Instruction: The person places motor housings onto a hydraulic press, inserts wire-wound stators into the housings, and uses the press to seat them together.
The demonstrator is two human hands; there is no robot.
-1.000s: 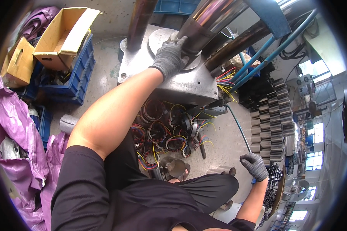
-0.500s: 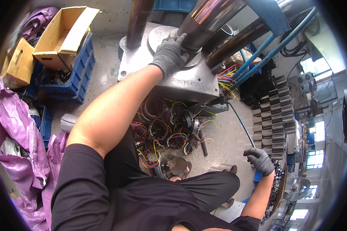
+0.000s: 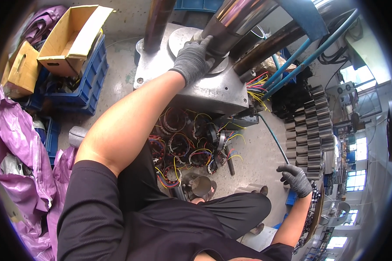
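My left hand (image 3: 192,58), in a grey knit glove, reaches forward to a dark metal sleeve (image 3: 222,38) around an upright shiny cylinder. Its fingers and thumb are bent round the sleeve's near side, just above the round disc (image 3: 177,42) on a thick steel block (image 3: 200,93). Lower right, my gloved right hand (image 3: 296,180) is at the end of a thin teal lever rod (image 3: 272,136). Its fingers are loosely bent and apart, with no firm grip showing. Where the rod meets the hand is partly hidden.
Below the block lie several wound motor stators (image 3: 178,145) with coloured wires. Stacked steel cylinders (image 3: 309,130) stand at right. Dark steel columns (image 3: 157,26) flank the disc. Blue crates (image 3: 85,93), a cardboard box (image 3: 61,65) and purple sacks (image 3: 24,148) are at left.
My right hand has shifted slightly to the right, its fingers a little looser by the lever rod's end. My left hand stays on the metal sleeve.
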